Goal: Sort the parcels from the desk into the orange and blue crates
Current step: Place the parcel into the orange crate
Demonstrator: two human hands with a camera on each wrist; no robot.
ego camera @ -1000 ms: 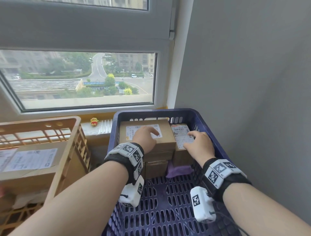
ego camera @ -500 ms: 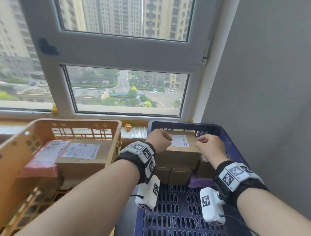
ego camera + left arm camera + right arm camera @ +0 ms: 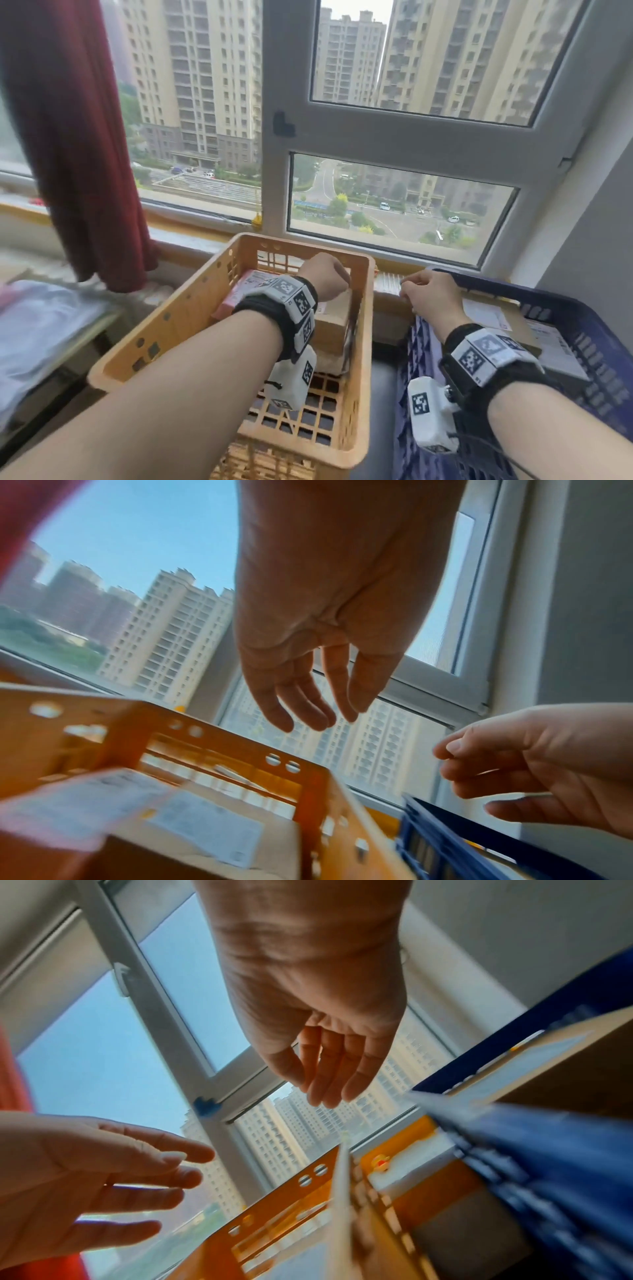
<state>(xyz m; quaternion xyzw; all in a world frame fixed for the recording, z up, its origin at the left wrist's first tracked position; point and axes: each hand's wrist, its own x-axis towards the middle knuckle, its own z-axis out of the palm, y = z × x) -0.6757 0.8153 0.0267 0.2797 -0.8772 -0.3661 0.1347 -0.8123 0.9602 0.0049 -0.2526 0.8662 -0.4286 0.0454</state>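
Overhead first, head view: left hand (image 3: pixel 325 279) above the far end of the orange crate (image 3: pixel 191 315), fingers bent downward, nothing in them. Right hand (image 3: pixel 430 296) over the gap between the crates, near the far left corner of the blue crate (image 3: pixel 582 337), fingers loosely bent, grasping nothing. Inside the orange crate, a pink parcel (image 3: pixel 241 291) beside a brown cardboard box (image 3: pixel 334 327), both at the far end. Inside the blue crate, a labelled cardboard box (image 3: pixel 493 317) against the far wall. To the left, a red curtain (image 3: pixel 85 137) hanging before the window (image 3: pixel 394 202).

Next, left wrist view: left hand (image 3: pixel 329 615) hanging relaxed and released, fingers (image 3: pixel 301 704) pointing down over the orange crate (image 3: pixel 308 780). Pink parcel (image 3: pixel 75 807) and labelled brown box (image 3: pixel 212 831) lying side by side below, blurred. Right hand (image 3: pixel 534 772) at the right edge, loosely bent, holding nothing, above the blue crate (image 3: pixel 445 840).

Last, right wrist view: right hand (image 3: pixel 315 1001) relaxed, fingers (image 3: pixel 325 1074) hanging free. Left hand (image 3: pixel 85 1177) at the lower left, fingers spread and unladen. Blue crate (image 3: pixel 548 1150) and orange crate (image 3: pixel 274 1199) below, heavily blurred.
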